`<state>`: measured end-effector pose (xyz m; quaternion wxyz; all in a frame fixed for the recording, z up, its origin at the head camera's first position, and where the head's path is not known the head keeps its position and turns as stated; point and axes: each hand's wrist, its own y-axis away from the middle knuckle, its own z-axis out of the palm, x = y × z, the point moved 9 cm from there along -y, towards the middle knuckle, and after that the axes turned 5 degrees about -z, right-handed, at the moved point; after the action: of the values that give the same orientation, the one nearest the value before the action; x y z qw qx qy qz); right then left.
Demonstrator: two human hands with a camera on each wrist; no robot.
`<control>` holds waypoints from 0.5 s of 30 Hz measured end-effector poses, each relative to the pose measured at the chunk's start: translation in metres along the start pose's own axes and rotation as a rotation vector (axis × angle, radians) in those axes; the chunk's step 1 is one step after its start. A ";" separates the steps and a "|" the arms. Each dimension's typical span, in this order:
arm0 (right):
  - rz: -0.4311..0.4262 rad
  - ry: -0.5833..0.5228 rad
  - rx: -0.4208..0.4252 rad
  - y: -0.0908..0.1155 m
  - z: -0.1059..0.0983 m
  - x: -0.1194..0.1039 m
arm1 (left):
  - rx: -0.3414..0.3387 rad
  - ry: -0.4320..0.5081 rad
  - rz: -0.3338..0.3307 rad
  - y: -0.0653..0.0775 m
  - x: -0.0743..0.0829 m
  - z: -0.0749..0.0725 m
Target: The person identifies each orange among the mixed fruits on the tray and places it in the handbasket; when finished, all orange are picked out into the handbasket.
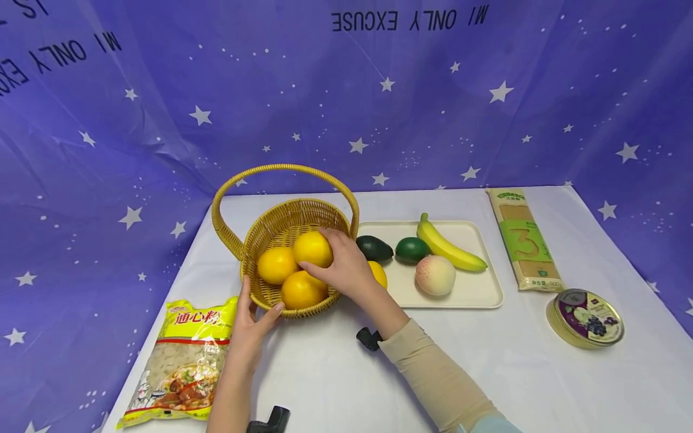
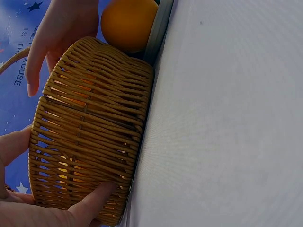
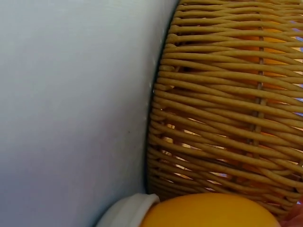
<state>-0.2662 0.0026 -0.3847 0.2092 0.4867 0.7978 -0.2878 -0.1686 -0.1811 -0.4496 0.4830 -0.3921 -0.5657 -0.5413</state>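
A wicker basket (image 1: 299, 210) with a tall hoop handle stands on the left half of the table. My left hand (image 1: 251, 331) holds its near left side, thumb and fingers spread along the weave, as the left wrist view also shows. Inside the basket, my right hand (image 1: 349, 264) grips an orange (image 1: 313, 249) from the right with thumb and fingers. Two more oranges lie there, one to the left (image 1: 277, 265) and one nearer me (image 1: 303, 290). Another orange (image 2: 129, 23) sits on the tray edge just outside, partly hidden by my right arm in the head view.
A cream tray (image 1: 471, 294) right of the basket bears avocado (image 1: 373, 249), green fruit (image 1: 412, 249), banana (image 1: 449, 245) and peach (image 1: 435, 275). Noodle pack (image 1: 525, 240) and round tin (image 1: 585, 319) lie far right; a macaroni bag (image 1: 184, 355) lies left.
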 end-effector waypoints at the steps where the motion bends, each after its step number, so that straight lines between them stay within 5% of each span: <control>1: 0.003 0.005 0.000 0.000 0.001 0.000 | 0.001 -0.001 0.002 0.000 0.000 0.000; 15: -0.017 0.063 -0.058 0.004 0.004 -0.001 | -0.001 -0.005 0.008 0.000 0.001 0.001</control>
<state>-0.2617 0.0007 -0.3877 0.1954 0.4824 0.8162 -0.2510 -0.1685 -0.1804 -0.4484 0.4836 -0.3958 -0.5652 -0.5385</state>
